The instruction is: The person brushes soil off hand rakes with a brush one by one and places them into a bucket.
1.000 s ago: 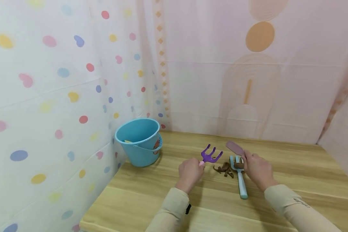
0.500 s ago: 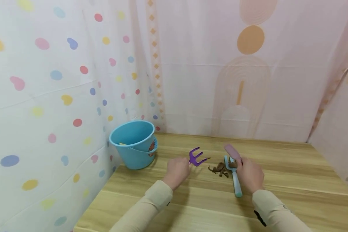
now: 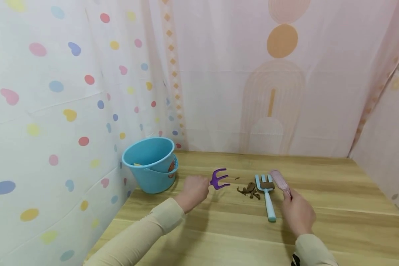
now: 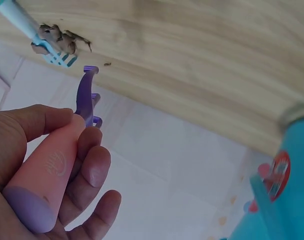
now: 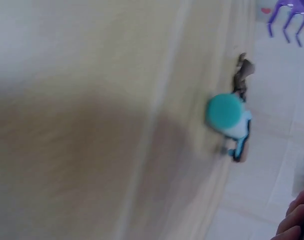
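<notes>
Left hand (image 3: 193,191) grips purple three-pronged rake (image 3: 214,181); right hand (image 3: 299,211), pink flat paddle (image 3: 279,180). Bumping blue plastic fork (image 3: 269,205) could shed brown lump (image 3: 267,185).

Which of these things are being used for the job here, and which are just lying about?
Apparently in use:
purple rake, in the left hand
pink tool, in the right hand
light-blue fork
brown pieces, on and beside it

Apparently just about:
blue bucket, untouched
polka-dot cloth
</notes>
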Demonstrator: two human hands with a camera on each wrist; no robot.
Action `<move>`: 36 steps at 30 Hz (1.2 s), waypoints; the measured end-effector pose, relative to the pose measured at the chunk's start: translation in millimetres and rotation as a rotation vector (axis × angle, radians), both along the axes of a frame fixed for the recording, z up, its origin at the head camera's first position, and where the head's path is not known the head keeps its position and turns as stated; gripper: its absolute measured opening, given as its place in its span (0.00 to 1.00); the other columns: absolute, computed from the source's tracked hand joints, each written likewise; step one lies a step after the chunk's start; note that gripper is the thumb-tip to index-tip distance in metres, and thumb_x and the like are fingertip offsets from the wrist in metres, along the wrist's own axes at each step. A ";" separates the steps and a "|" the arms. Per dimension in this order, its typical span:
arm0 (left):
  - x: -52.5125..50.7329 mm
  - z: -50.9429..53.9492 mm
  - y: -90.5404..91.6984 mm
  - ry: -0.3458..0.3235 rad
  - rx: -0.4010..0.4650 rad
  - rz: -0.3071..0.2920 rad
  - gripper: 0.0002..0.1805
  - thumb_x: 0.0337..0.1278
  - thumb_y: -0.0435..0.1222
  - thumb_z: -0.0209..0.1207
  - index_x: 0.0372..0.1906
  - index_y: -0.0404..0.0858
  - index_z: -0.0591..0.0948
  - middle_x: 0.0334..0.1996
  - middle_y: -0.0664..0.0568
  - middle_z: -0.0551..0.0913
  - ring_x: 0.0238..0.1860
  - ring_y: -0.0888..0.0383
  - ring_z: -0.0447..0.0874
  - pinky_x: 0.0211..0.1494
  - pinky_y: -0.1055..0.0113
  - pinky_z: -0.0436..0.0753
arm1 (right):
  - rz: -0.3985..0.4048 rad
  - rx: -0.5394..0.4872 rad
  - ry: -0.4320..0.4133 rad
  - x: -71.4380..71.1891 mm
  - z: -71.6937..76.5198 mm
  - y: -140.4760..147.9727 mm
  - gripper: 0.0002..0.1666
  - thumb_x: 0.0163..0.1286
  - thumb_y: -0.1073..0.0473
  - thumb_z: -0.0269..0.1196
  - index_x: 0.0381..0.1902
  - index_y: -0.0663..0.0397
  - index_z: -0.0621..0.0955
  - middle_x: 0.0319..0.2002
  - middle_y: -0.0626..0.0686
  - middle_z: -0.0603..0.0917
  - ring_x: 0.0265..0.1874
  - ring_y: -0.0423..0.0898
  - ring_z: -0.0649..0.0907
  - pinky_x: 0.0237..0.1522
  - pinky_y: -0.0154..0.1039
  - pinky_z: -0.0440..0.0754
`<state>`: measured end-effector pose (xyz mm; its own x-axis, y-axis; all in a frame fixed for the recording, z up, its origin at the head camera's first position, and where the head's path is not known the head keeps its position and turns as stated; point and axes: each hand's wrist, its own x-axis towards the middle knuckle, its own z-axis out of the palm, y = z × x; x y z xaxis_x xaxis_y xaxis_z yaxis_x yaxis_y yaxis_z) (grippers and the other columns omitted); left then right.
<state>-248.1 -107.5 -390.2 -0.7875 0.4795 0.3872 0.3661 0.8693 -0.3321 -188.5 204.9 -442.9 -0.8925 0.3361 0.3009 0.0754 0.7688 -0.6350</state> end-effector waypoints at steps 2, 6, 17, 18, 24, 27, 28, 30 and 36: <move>0.3 9.6 -2.5 -0.018 0.007 -0.001 0.22 0.56 0.35 0.64 0.13 0.47 0.67 0.11 0.58 0.64 0.13 0.63 0.60 0.14 0.65 0.68 | -0.007 0.007 0.009 3.1 -4.1 4.5 0.19 0.76 0.54 0.53 0.54 0.61 0.81 0.44 0.69 0.84 0.32 0.65 0.83 0.21 0.52 0.71; -3.6 34.1 -9.2 -0.138 0.058 0.018 0.22 0.67 0.40 0.59 0.16 0.44 0.69 0.11 0.57 0.65 0.13 0.62 0.62 0.14 0.65 0.68 | -0.026 0.007 0.012 6.9 -11.9 12.3 0.18 0.75 0.56 0.53 0.53 0.63 0.80 0.44 0.70 0.83 0.33 0.68 0.83 0.20 0.54 0.72; -38.9 108.3 -44.8 -0.199 0.126 0.183 0.16 0.66 0.42 0.59 0.22 0.40 0.79 0.25 0.47 0.80 0.29 0.48 0.81 0.30 0.50 0.81 | -0.030 -0.019 0.041 4.1 -9.6 18.8 0.18 0.76 0.55 0.53 0.52 0.62 0.80 0.42 0.70 0.83 0.30 0.67 0.82 0.19 0.53 0.69; -40.5 113.8 -48.1 -0.206 0.134 0.204 0.17 0.67 0.43 0.57 0.22 0.40 0.79 0.27 0.46 0.80 0.31 0.48 0.81 0.31 0.49 0.81 | -0.030 -0.022 0.045 3.9 -9.6 18.5 0.18 0.76 0.55 0.53 0.51 0.62 0.81 0.42 0.70 0.83 0.31 0.68 0.82 0.19 0.54 0.69; -51.7 132.8 -74.5 -0.205 0.173 0.262 0.18 0.66 0.43 0.57 0.21 0.38 0.77 0.36 0.42 0.79 0.42 0.42 0.79 0.40 0.45 0.81 | -0.043 -0.033 0.048 4.7 -11.2 16.4 0.17 0.75 0.56 0.53 0.50 0.62 0.81 0.41 0.71 0.83 0.30 0.70 0.81 0.19 0.55 0.69; -55.7 138.0 -88.2 -0.202 0.190 0.283 0.17 0.64 0.43 0.59 0.24 0.36 0.78 0.35 0.41 0.77 0.42 0.42 0.77 0.41 0.44 0.80 | -0.048 -0.043 0.029 5.2 -12.0 16.5 0.19 0.75 0.56 0.52 0.54 0.62 0.80 0.45 0.72 0.82 0.33 0.71 0.81 0.20 0.55 0.70; -56.2 139.7 -92.1 -0.207 0.196 0.291 0.16 0.64 0.43 0.58 0.25 0.35 0.78 0.35 0.41 0.76 0.42 0.42 0.76 0.41 0.44 0.80 | -0.051 -0.046 0.020 5.6 -12.3 16.9 0.20 0.75 0.55 0.52 0.55 0.62 0.79 0.46 0.72 0.82 0.34 0.71 0.81 0.21 0.55 0.70; -56.6 143.8 -99.1 -0.206 0.200 0.311 0.16 0.63 0.43 0.58 0.26 0.35 0.79 0.34 0.41 0.76 0.41 0.41 0.76 0.41 0.44 0.79 | -0.055 -0.051 0.005 6.3 -13.3 17.9 0.21 0.76 0.55 0.51 0.57 0.62 0.79 0.47 0.72 0.81 0.36 0.72 0.81 0.22 0.56 0.71; -56.9 155.8 -118.9 -0.187 0.218 0.352 0.15 0.59 0.42 0.60 0.25 0.34 0.78 0.33 0.39 0.75 0.38 0.42 0.73 0.38 0.46 0.80 | -0.060 -0.049 -0.003 7.9 -15.3 20.6 0.21 0.76 0.55 0.51 0.57 0.63 0.79 0.48 0.72 0.81 0.37 0.73 0.81 0.23 0.56 0.71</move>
